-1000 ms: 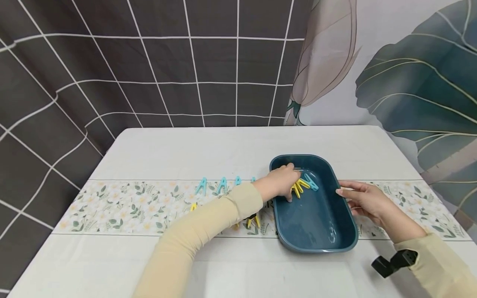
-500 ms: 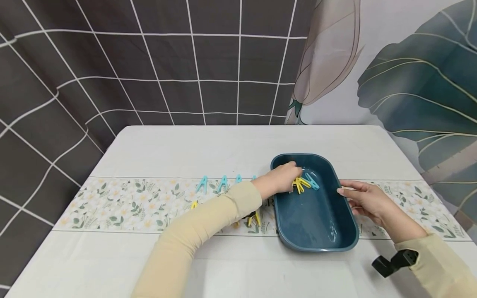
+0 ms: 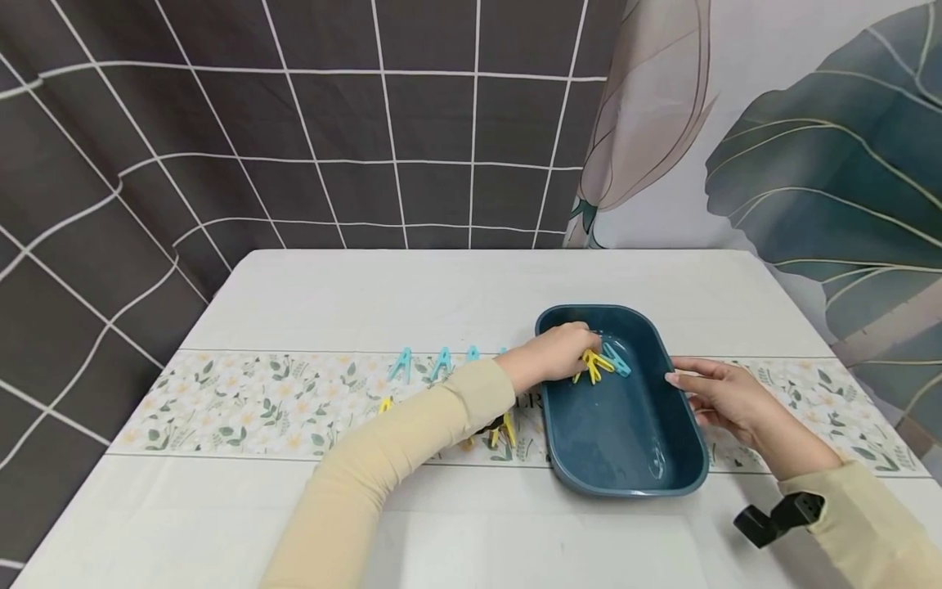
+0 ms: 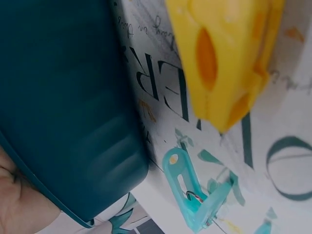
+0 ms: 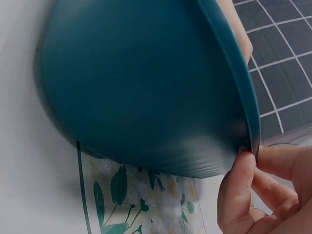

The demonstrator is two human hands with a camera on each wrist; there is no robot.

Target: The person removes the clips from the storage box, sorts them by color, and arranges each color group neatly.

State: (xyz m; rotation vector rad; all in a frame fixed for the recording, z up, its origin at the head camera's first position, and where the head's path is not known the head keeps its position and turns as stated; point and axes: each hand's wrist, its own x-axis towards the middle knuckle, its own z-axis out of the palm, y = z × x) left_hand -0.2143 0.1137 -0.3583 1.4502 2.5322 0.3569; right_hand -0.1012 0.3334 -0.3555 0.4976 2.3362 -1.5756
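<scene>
My left hand (image 3: pixel 562 352) reaches over the near-left wall of a dark blue plastic tub (image 3: pixel 625 442), its fingertips hidden behind the hand. Yellow clothespins (image 3: pixel 594 365) lie right against those fingers inside the tub; I cannot tell whether the hand grips one. A light blue clothespin (image 3: pixel 616 360) lies just to their right in the tub. With thumb and fingers, my right hand (image 3: pixel 724 401) pinches the tub's right rim; the right wrist view shows the thumb (image 5: pixel 236 190) on the outer wall. In the left wrist view, the heel of the left hand (image 4: pixel 22 195) shows above the rim.
Several light blue clothespins (image 3: pixel 440 364) stand in a row left of the tub on the floral strip. Yellow clothespins (image 3: pixel 504 429) stand nearer, partly hidden by the left sleeve (image 3: pixel 412 450). White cloth covers the table (image 3: pixel 397 298), with a dark grid curtain (image 3: pixel 309 123) behind.
Inside the tub, the left hand has shifted slightly right and its thumb has drawn in out of sight. The yellow clothespins have turned a little. The right hand and tub stay in place.
</scene>
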